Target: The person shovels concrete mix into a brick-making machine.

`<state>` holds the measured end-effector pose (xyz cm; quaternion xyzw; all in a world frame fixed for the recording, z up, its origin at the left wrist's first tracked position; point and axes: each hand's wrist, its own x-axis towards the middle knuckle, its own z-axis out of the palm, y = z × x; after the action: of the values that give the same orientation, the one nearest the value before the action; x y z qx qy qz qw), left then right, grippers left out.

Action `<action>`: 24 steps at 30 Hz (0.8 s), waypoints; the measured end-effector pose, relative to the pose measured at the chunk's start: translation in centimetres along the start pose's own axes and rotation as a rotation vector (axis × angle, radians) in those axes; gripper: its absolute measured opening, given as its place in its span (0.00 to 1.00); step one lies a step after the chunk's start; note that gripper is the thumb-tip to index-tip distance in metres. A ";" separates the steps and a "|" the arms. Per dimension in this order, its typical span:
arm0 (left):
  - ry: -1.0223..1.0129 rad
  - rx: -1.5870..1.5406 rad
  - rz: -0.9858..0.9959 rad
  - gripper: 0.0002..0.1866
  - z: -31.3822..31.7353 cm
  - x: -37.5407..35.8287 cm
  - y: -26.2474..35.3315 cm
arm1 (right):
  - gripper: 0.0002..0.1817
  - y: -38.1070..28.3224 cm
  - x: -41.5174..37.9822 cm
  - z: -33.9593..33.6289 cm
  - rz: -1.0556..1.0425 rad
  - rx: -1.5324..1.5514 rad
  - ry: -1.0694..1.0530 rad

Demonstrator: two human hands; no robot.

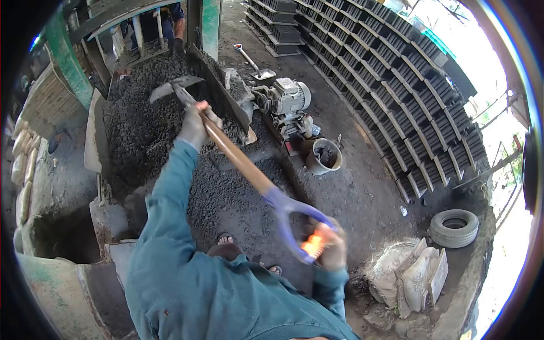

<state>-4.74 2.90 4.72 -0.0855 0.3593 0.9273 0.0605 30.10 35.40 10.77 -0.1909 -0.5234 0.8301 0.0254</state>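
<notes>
A shovel [238,156] with a wooden shaft and a purple D-shaped handle slants across the view. My left hand [196,126], in a pale glove, is wrapped round the shaft close to the blade. At the far end, my right hand [333,249] grips the purple handle, where an orange patch shows; this hand is partly blurred. The shovel's blade [164,90] lies over the dark, crumbly mix [136,133] in a trough, and part of the blade is hard to make out against it.
An electric motor [292,97] and a bucket [324,156] stand right of the trough. Another shovel [258,67] lies behind. Racks of dark blocks [391,73] line the right, with a tire [454,228] and sacks [405,272] nearer. Another person's arm [179,27] shows at the back.
</notes>
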 end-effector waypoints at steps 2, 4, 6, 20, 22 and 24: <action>-0.008 -0.196 -0.172 0.11 3.4 -6.3 -3.7 | 0.21 -2.0 -3.0 -7.1 0.018 0.011 0.136; -0.132 -0.283 -0.309 0.16 5.3 -12.5 -8.0 | 0.18 2.8 -4.2 -23.7 -0.024 -0.205 0.313; -0.374 -0.225 -0.353 0.14 6.2 -18.6 -13.1 | 0.18 5.1 -8.0 -32.7 0.102 -0.359 0.490; -0.236 -0.200 -0.487 0.09 4.7 -23.3 -19.3 | 0.17 3.7 -17.0 -32.2 0.153 -0.283 0.461; -0.020 -0.244 -0.268 0.11 2.7 -17.6 -16.4 | 0.12 4.6 -13.0 -24.0 0.069 -0.414 0.389; 0.190 -0.221 -0.156 0.12 2.9 -13.4 -12.7 | 0.13 3.4 -10.7 -16.5 -0.099 -0.369 0.274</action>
<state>10.29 13.55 1.19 -0.2065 0.2513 0.9415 0.0885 46.26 45.47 4.59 -0.2773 -0.6665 0.6845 0.1014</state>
